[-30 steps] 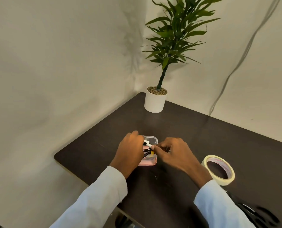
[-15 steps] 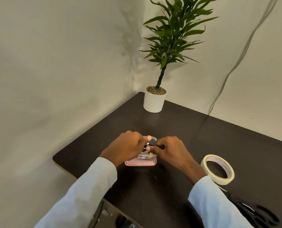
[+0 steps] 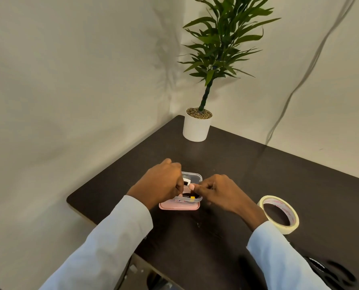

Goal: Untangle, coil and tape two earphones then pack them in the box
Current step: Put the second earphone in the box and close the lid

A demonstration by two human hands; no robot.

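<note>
A small clear plastic box [image 3: 197, 177] stands on a pink lid [image 3: 178, 206] near the table's left front. Inside it lie black coiled earphones [image 3: 187, 195] with a white part and a bit of yellow tape [image 3: 192, 198]. My left hand [image 3: 159, 183] covers the box's left side, its fingers curled down onto the earphones. My right hand [image 3: 220, 191] is at the right rim, thumb pointing left over the box, fingers pinching the black cable. Much of the box's inside is hidden by my hands.
A roll of cream masking tape [image 3: 287, 228] lies to the right of my right wrist. Black scissors [image 3: 331, 273] sit at the lower right. A potted plant in a white pot [image 3: 196, 128] stands at the far corner of the dark table [image 3: 258, 174].
My left hand shifted left and came back over the box's left side. My right hand stayed at the right rim, and the earphones sit lower in the box.
</note>
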